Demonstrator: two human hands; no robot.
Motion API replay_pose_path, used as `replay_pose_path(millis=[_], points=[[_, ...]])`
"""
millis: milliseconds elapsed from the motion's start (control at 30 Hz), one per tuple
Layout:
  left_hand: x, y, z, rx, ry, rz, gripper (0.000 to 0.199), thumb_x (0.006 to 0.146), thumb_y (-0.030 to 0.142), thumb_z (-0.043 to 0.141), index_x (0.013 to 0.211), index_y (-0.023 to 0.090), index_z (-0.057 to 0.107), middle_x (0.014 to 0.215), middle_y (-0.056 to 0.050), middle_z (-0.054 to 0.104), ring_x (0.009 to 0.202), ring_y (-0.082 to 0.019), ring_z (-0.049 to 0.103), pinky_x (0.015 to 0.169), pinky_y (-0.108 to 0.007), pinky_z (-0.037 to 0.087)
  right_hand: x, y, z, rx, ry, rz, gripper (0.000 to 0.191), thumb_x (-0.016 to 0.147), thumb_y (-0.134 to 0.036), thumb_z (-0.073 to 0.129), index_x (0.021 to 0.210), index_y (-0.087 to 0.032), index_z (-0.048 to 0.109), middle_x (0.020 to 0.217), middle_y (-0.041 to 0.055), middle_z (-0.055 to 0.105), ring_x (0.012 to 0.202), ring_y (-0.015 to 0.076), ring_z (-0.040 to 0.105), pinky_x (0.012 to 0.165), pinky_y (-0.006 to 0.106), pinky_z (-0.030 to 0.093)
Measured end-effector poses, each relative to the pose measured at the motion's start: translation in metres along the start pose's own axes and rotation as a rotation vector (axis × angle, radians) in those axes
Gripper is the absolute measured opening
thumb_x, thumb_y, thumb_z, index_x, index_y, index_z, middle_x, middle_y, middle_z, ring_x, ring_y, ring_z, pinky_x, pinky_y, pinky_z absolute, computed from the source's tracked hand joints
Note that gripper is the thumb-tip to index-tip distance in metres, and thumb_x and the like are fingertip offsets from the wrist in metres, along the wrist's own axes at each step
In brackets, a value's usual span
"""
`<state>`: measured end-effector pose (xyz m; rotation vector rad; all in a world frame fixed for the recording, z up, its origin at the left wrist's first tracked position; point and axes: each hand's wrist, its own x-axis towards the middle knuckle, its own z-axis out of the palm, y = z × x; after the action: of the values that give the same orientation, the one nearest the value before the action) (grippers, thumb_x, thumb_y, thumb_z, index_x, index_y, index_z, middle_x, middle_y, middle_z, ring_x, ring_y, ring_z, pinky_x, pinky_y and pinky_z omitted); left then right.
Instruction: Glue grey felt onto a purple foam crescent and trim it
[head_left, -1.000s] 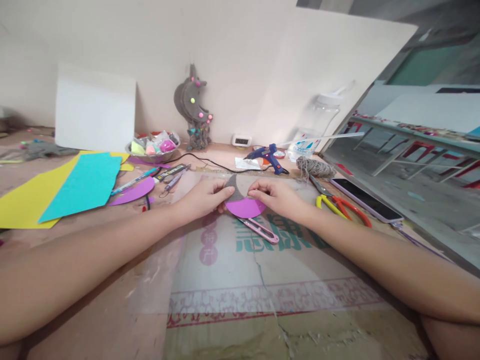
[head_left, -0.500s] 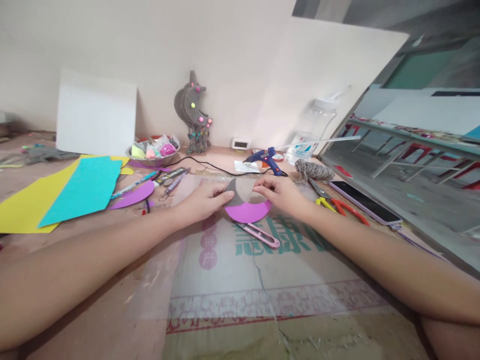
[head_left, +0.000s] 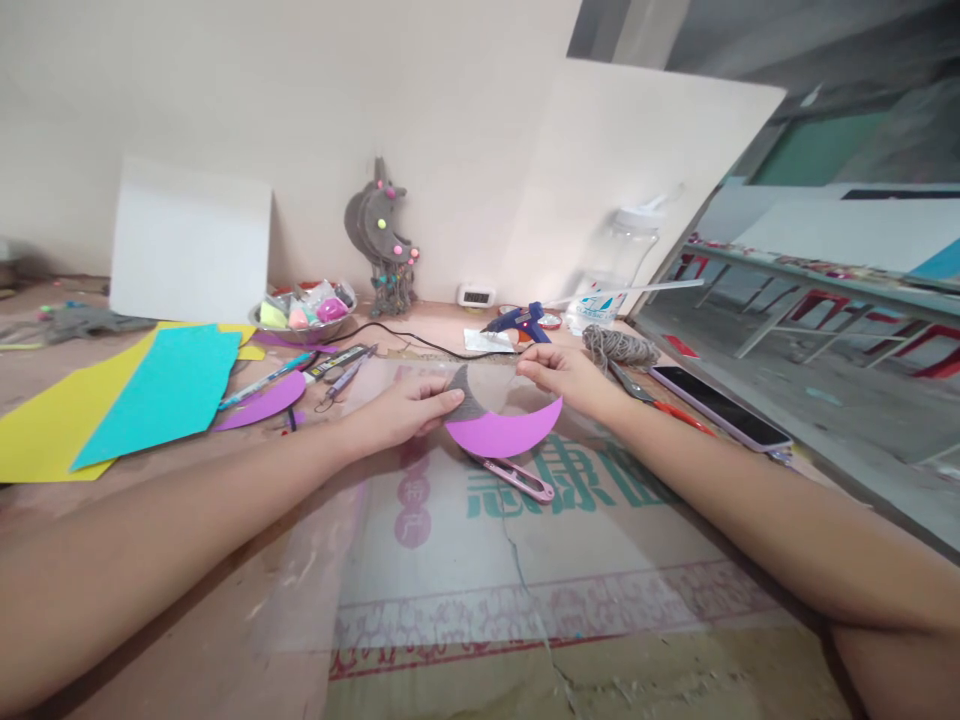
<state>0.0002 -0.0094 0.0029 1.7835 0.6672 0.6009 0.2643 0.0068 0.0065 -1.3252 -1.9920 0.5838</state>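
Note:
My left hand (head_left: 420, 405) is closed on the left end of a crescent cut from purple paper (head_left: 504, 432). Grey yarn (head_left: 466, 395) is wound round that end, while the rest of the crescent shows bare purple. Above the crescent's right tip, my right hand (head_left: 551, 375) is closed in a pinch, thumb against fingers. A thin strand of the yarn appears to run to its fingertips, though it is faint. Just below the crescent lies a pink craft knife (head_left: 525, 482) on the printed plastic sheet (head_left: 442, 560).
A blue glue gun (head_left: 521, 322), a ball of grey yarn (head_left: 619, 346), scissors (head_left: 675, 412) and a phone (head_left: 720, 408) lie to the right. At left are cyan paper (head_left: 157, 395), pens (head_left: 345, 375) and a bowl (head_left: 304, 320). A decorated grey moon (head_left: 382, 230) hangs behind.
My right hand has shifted slightly up and away from the crescent's right tip, which now shows more fully. My left hand keeps its hold. The view has tilted a little.

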Motion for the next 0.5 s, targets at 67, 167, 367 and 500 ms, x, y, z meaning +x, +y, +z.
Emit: replay_pose_path(millis=[67,167,367,500], points=[[0.0,0.0,0.0,-0.009,0.02,-0.006,0.038,0.089,0.05,0.047,0.068,0.019,0.04,0.05,0.007,0.033,0.044,-0.008,0.027,0.045,-0.023,0.019,-0.002,0.001,0.003,-0.207,0.032,-0.115,0.02,0.083,-0.036,0.059,0.08,-0.018,0.065,0.083,0.0068,0.063,0.081,0.0204,0.055,0.074,0.035,0.042],[0.0,0.0,0.002,0.028,0.074,-0.012,0.039,0.089,0.049,0.048,0.066,0.019,0.04,0.051,0.007,0.035,0.045,-0.008,0.029,0.046,-0.024,0.021,-0.007,-0.008,0.009,-0.39,0.104,-0.294,0.015,0.084,-0.028,0.058,0.088,-0.02,0.07,0.105,0.0109,0.065,0.105,0.0268,0.052,0.092,0.043,0.036],[0.002,-0.002,0.005,0.164,0.177,0.055,0.036,0.089,0.045,0.047,0.065,0.018,0.044,0.053,0.006,0.038,0.05,-0.01,0.035,0.047,-0.023,0.026,-0.02,-0.046,0.02,0.188,0.023,0.031,0.033,0.089,-0.042,0.051,0.102,-0.015,0.065,0.092,0.0083,0.067,0.058,0.0117,0.05,0.057,0.029,0.04],[0.003,-0.005,0.006,0.226,0.226,0.082,0.034,0.088,0.045,0.047,0.073,0.016,0.053,0.067,0.002,0.05,0.064,-0.012,0.045,0.055,-0.023,0.034,-0.026,-0.048,0.03,0.572,-0.194,0.168,0.05,0.081,-0.05,0.063,0.117,-0.017,0.056,0.1,0.0071,0.065,0.061,0.0086,0.053,0.055,0.023,0.04]])
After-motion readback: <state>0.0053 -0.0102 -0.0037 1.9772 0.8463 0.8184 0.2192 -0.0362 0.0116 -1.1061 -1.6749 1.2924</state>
